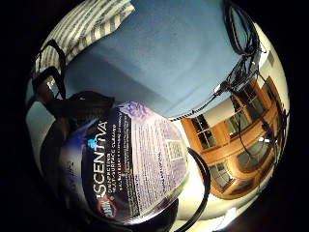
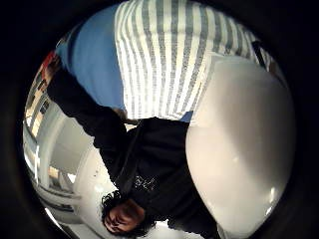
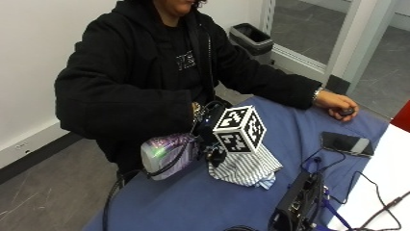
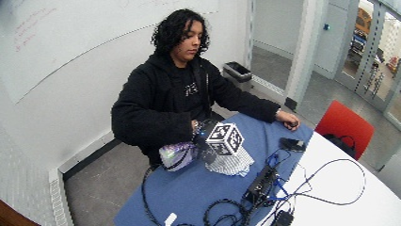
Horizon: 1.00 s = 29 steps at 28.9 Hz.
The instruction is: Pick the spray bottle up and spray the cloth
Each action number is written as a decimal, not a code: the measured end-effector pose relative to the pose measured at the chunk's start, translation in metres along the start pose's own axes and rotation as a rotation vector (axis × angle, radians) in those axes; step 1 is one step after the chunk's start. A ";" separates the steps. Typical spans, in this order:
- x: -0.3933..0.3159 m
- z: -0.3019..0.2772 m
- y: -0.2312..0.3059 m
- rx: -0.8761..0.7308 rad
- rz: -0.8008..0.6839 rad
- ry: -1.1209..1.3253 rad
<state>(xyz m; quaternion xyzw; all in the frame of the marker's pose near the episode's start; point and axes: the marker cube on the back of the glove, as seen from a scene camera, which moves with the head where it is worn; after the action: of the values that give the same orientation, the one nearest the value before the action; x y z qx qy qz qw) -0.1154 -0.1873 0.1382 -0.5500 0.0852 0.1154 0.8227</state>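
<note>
In the outside view my gloved right hand [image 3: 205, 130] grips the spray bottle [image 3: 165, 155] near its neck and holds it tipped on its side just above the near table edge. The bottle's purple label [image 1: 130, 164] fills much of the little finger side palm view. Its white body [image 2: 244, 149] looms large in the thumb side palm view. The striped cloth [image 3: 247, 166] lies bunched on the blue table cover [image 3: 192, 202], right beside the hand. It also shows as striped cloth [image 2: 169, 55] close to the palm. The nozzle is hidden.
The person's bare left hand [image 3: 336, 103] rests at the far table edge on a small dark object. A phone [image 3: 346, 143] lies near it. A black box [image 3: 298, 199] with cables sits past the cloth. A bin [image 3: 251, 37] stands on the floor.
</note>
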 end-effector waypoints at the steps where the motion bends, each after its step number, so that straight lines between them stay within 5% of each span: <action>1: -0.001 0.000 -0.001 -0.003 0.001 0.005; 10: -0.044 -0.058 0.025 0.180 -0.144 -0.044; 18: -0.116 -0.139 0.055 0.420 -0.496 -0.213; 29: -0.180 -0.179 0.004 0.701 -0.879 -0.679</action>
<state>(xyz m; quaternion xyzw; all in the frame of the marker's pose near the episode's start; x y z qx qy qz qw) -0.2919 -0.3688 0.1143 -0.1662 -0.3793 -0.0992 0.9048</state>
